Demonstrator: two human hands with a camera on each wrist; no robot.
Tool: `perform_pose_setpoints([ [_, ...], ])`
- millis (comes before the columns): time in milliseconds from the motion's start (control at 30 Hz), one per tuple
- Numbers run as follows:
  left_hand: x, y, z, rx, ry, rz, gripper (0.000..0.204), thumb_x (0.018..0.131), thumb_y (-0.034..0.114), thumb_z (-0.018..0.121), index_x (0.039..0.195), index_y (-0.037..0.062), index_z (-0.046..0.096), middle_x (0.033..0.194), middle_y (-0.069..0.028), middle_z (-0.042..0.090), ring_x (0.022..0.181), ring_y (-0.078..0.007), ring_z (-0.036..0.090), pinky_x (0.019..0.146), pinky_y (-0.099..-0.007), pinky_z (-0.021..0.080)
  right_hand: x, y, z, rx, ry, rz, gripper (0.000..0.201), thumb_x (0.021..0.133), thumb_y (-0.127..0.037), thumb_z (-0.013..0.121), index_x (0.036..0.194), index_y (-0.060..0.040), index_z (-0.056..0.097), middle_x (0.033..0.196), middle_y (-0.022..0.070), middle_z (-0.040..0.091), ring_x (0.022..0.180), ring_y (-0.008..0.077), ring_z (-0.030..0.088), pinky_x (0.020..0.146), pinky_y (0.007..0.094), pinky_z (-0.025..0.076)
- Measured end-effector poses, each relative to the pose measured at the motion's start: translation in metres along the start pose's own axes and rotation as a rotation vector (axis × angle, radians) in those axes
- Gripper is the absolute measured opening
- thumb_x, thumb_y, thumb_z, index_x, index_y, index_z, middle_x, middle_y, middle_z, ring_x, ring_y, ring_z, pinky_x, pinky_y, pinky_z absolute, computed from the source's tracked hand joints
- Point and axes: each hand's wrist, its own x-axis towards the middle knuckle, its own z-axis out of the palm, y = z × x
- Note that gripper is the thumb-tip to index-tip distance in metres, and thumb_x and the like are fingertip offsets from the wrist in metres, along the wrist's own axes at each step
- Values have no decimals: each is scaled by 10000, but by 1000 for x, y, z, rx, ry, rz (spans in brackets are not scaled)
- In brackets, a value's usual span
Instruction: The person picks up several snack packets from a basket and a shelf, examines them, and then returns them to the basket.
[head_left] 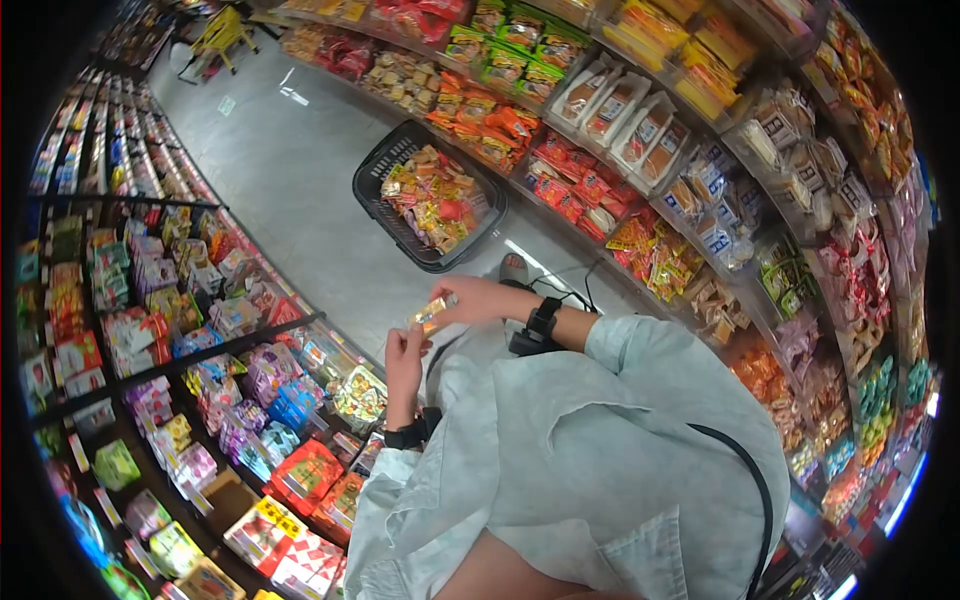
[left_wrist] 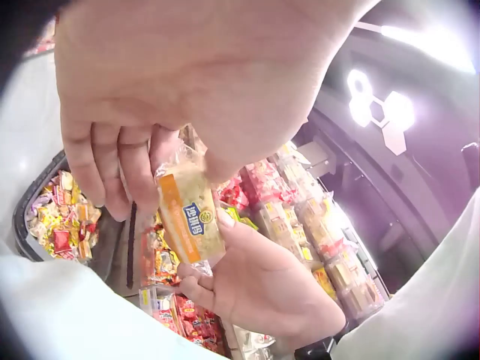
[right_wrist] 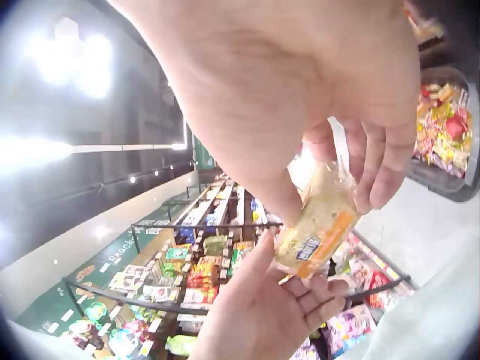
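Observation:
Between the two hands is a small wrapped snack (head_left: 431,314), a pale block in a clear wrapper with an orange band and a blue label (left_wrist: 196,217). My left hand (head_left: 403,368) pinches one end of the wrapper between thumb and fingers. At the opposite end, my right hand (head_left: 474,299) pinches it too, thumb on one face and fingers behind. The right wrist view shows the snack (right_wrist: 319,225) tilted, its clear wrapper end tucked into the right fingers. On the floor ahead, a dark basket (head_left: 366,185) holds a heap of wrapped snacks (head_left: 432,195).
Shelves of bagged snacks (head_left: 610,120) rise on the right, close to the basket. To the left stand racks of colourful packets (head_left: 215,325) with dark rails. Grey floor (head_left: 290,170) runs between them, and a yellow stand (head_left: 222,38) is far off.

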Motion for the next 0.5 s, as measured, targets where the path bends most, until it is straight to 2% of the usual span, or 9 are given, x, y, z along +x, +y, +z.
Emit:
perform_pose_setpoints([
  [67,18,24,12,23,-9,66,315,1037,319,601,890,54,515,829,-73,655,775,-132,635,731,-281,513,0,3,-17,23,85,15,497,859,-363,790,1206,-49,624,1113,113,686,1049,214,653,907,336,509],
  [100,29,31,17,61,-48,79,334,1070,369,529,926,67,525,854,-73,666,810,-146,668,762,-292,532,-4,3,-29,36,135,30,493,857,-360,794,1202,-50,626,1113,108,684,1045,210,652,904,335,509],
  [200,55,58,39,-25,-220,63,357,1085,355,483,905,48,510,836,-79,670,776,-137,647,756,-289,524,-11,22,-51,83,318,67,490,843,-334,814,1198,-57,622,1112,97,672,1034,202,643,896,328,510],
  [267,76,70,55,92,-364,127,363,1095,361,453,923,48,520,846,-82,677,782,-141,653,755,-294,526,-33,27,-67,129,431,104,494,842,-321,819,1208,-59,614,1111,98,667,1031,198,637,892,327,513],
  [367,98,85,80,218,-557,215,359,1101,363,436,957,50,535,862,-82,684,793,-145,657,755,-298,524,-61,31,-76,181,595,161,505,839,-318,823,1212,-58,603,1098,101,663,1022,197,632,884,333,518],
  [500,105,105,110,294,-752,303,342,1105,351,424,1002,51,550,880,-74,686,817,-145,661,762,-297,519,-91,37,-66,354,840,123,529,857,-283,809,1271,-58,569,1096,86,659,911,177,651,837,323,532],
])
